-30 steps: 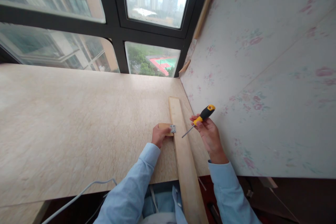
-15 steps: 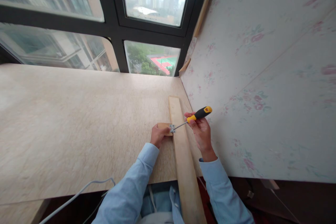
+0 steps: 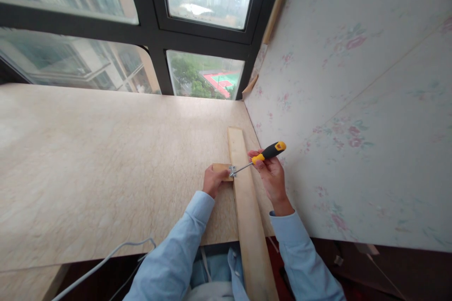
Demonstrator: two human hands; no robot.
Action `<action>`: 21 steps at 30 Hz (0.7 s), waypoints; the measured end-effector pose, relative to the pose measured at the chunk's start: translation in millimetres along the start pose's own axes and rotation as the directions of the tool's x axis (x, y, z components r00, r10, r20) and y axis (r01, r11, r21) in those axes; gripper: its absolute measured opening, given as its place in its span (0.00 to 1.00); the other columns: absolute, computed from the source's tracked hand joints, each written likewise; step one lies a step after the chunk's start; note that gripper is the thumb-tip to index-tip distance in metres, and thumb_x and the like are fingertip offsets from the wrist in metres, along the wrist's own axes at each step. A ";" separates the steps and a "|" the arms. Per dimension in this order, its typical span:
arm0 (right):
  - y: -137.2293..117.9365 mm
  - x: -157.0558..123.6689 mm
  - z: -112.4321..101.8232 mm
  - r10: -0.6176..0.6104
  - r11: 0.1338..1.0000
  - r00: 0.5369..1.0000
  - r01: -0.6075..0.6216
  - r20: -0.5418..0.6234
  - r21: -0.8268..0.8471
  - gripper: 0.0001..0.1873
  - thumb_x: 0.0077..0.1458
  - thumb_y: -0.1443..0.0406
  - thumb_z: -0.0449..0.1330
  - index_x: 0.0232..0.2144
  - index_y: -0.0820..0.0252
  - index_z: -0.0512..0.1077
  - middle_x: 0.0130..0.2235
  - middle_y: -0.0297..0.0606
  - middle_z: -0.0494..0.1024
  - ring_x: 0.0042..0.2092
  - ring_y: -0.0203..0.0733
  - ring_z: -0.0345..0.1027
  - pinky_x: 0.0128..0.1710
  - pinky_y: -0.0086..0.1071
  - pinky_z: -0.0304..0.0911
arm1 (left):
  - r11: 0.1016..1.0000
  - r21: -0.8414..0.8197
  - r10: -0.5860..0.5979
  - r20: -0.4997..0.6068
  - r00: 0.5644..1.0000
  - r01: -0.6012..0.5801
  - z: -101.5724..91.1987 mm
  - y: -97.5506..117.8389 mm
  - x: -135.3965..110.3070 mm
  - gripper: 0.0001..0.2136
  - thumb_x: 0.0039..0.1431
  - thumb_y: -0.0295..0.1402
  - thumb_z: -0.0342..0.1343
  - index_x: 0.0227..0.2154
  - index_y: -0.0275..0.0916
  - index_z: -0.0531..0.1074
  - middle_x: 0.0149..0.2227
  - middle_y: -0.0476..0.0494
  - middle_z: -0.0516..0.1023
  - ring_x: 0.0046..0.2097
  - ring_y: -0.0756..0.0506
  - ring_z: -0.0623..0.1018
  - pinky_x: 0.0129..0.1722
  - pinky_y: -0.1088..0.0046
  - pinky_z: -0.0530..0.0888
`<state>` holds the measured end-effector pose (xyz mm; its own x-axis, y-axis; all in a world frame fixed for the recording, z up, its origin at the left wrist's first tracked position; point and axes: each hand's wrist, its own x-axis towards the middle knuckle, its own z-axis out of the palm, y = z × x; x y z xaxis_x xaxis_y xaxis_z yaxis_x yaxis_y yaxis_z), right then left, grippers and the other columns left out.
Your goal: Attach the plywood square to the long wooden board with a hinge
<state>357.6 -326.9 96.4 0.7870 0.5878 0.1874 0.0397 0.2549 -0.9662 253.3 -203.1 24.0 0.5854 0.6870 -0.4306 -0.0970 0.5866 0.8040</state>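
A long wooden board (image 3: 250, 216) lies lengthwise on the stone sill and runs off its front edge toward my body. Against its left side sits a small wooden block (image 3: 221, 167), gripped by my left hand (image 3: 213, 181). A small metal hinge (image 3: 232, 171) bridges block and board, with my left thumb close to it. In my right hand (image 3: 271, 176) is a screwdriver (image 3: 270, 152) with a yellow and black handle. Its shaft slants down to the left and the tip meets the hinge. Any screw under the tip is too small to make out.
The stone sill (image 3: 106, 160) stretches left beneath dark-framed windows (image 3: 153, 33). A wall with floral paper (image 3: 353, 103) rises close on the right. A white cable (image 3: 106, 258) hangs near the sill's front edge at the lower left.
The whole view has shifted slightly. Both hands, the screwdriver and the hinge keep nearly the same places relative to one another.
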 end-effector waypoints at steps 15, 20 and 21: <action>-0.6 -0.1 -2.0 0.014 0.997 1.000 -0.014 0.009 0.069 0.17 0.54 0.60 0.67 0.45 0.53 0.71 0.47 0.38 0.80 0.50 0.48 0.75 0.52 0.48 0.70 | 1.000 -0.010 -0.026 -0.036 0.999 0.025 4.1 6.3 -5.6 0.19 0.32 0.25 0.68 0.32 0.33 0.71 0.29 0.45 0.80 0.29 0.45 0.79 0.27 0.70 0.77; -0.7 -2.1 -4.6 0.025 0.998 1.000 -0.024 -0.017 0.050 0.17 0.52 0.59 0.68 0.44 0.54 0.71 0.46 0.39 0.81 0.48 0.48 0.75 0.52 0.49 0.70 | 1.000 0.003 -0.016 -0.052 0.998 0.017 3.4 4.4 -4.7 0.19 0.33 0.25 0.68 0.32 0.33 0.71 0.29 0.44 0.80 0.29 0.45 0.79 0.27 0.71 0.77; -0.2 -3.0 -5.6 0.029 0.999 0.999 -0.028 -0.021 0.043 0.18 0.52 0.59 0.68 0.44 0.54 0.71 0.45 0.39 0.81 0.48 0.48 0.75 0.53 0.49 0.70 | 1.000 0.002 -0.014 -0.054 0.998 0.014 3.3 3.9 -4.6 0.19 0.32 0.25 0.68 0.32 0.33 0.71 0.29 0.44 0.80 0.29 0.45 0.79 0.27 0.71 0.77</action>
<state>358.7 -333.0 95.0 0.8007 0.5786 0.1552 -0.0092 0.2710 -0.9625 252.9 -205.3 30.5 0.5422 0.7010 -0.4633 -0.0871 0.5953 0.7987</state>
